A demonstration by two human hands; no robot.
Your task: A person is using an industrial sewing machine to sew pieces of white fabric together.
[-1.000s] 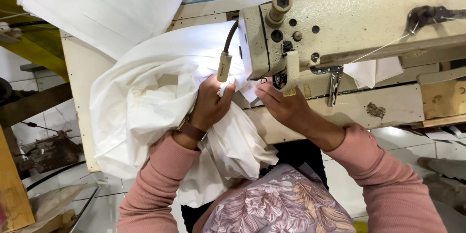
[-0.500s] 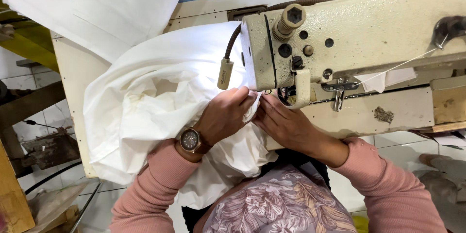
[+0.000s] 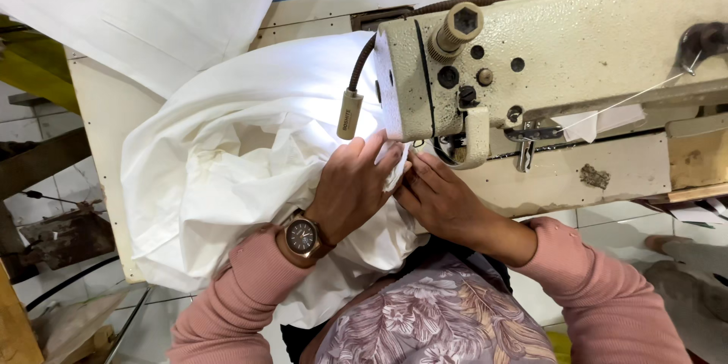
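The left hand point(image 3: 353, 189) lies palm down on the white cloth point(image 3: 235, 174), fingers point(image 3: 371, 153) loosely spread and pressed flat, which keeps the layers smooth and taut just in front of the sewing machine point(image 3: 546, 68). The right hand point(image 3: 440, 197) sits close beside it, nearly touching, its fingers point(image 3: 415, 174) drawn together on the cloth's edge near the needle area (whether they pinch the edge or only press it down cannot be told, since the left hand covers part of them). Together the hands bracket the cloth where it meets the machine head, so the edge stays lined up there.

The bulk of the cloth is heaped to the left on the surface point(image 3: 91, 114) and spills over its near edge toward the lap, leaving only a small part under the hands. A lamp point(image 3: 349, 114) on a flexible neck hangs over the cloth, aimed at the work area. A watch point(image 3: 301, 236) sits on the left wrist, and more white cloth lies on the far surface.
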